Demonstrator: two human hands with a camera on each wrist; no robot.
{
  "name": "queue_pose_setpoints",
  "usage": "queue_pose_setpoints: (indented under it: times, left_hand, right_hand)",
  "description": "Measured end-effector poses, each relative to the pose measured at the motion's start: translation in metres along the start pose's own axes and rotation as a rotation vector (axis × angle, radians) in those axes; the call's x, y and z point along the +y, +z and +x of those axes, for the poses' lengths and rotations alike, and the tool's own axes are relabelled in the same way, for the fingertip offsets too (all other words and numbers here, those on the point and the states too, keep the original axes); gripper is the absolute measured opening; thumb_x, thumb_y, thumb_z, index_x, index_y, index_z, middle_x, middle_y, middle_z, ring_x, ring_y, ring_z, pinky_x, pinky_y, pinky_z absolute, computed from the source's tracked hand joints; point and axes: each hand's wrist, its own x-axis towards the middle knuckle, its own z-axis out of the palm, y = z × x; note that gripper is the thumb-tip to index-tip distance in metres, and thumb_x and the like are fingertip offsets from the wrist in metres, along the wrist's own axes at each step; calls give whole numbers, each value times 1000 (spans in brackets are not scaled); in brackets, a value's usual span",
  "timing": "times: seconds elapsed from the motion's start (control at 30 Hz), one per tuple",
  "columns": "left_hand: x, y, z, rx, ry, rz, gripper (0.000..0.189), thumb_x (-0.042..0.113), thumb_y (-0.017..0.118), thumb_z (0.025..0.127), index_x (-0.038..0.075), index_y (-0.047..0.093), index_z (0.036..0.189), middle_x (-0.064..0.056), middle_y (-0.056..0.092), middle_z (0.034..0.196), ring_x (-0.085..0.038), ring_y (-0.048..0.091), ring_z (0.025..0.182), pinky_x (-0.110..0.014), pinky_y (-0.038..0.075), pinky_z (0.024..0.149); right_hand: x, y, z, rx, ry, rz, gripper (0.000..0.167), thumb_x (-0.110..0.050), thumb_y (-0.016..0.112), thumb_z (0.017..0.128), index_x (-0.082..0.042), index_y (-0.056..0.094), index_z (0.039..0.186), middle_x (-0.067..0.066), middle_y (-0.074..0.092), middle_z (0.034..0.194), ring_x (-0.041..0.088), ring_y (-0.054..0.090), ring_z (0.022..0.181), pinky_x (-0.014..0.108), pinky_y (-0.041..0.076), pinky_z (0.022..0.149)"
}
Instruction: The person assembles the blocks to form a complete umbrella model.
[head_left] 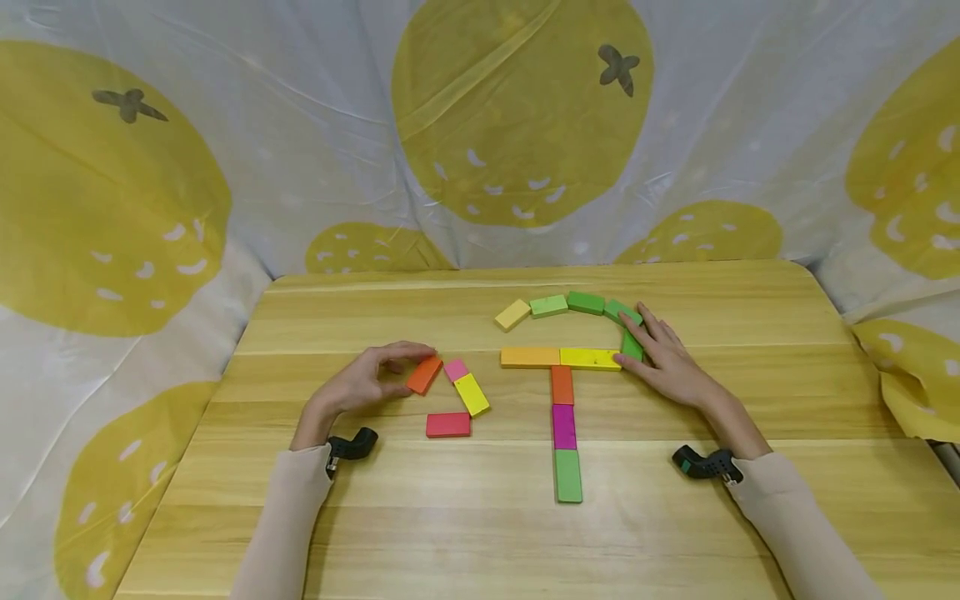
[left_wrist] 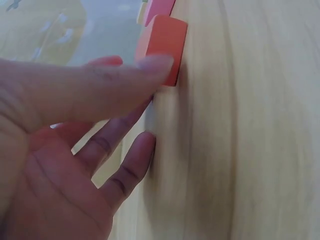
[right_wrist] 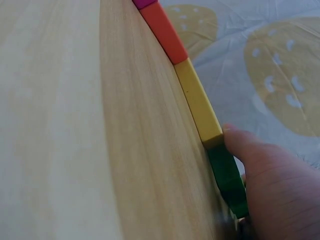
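My left hand point(head_left: 363, 382) pinches an orange-red block point(head_left: 426, 376) between thumb and fingers at the left of the table. In the left wrist view, the thumb lies on the near face of this block point(left_wrist: 167, 40). Just right of it are a small pink block point(head_left: 455, 371) and a tilted yellow block point(head_left: 472, 394), end to end. My right hand point(head_left: 670, 367) rests with fingers extended over green blocks point(head_left: 633, 344) at the right of an arch. Its thumb touches the right end of a bright yellow block point(head_left: 587, 358).
A red block point(head_left: 448, 425) lies below the tilted yellow one. A light orange block point(head_left: 529, 357) continues the horizontal bar, with an orange, a purple point(head_left: 564, 427) and a light green block point(head_left: 567, 476) running down from it. Patterned cloth point(head_left: 517, 125) hangs behind the wooden table point(head_left: 420, 525).
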Motion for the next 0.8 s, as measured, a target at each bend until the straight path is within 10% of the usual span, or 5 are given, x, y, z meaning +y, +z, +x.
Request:
queue_pose_setpoints:
  times: [0.8]
  left_hand:
    - [4,2,8,95,-99,44,59,14,87,84,8,63,139,-12,62,123,-27,59,108,-37,54,92]
  right_hand:
    - [2,0,1,3,-9,-13,78,-40,57,106,-17,15,168,21,-4,174,54,3,157,71,3,125]
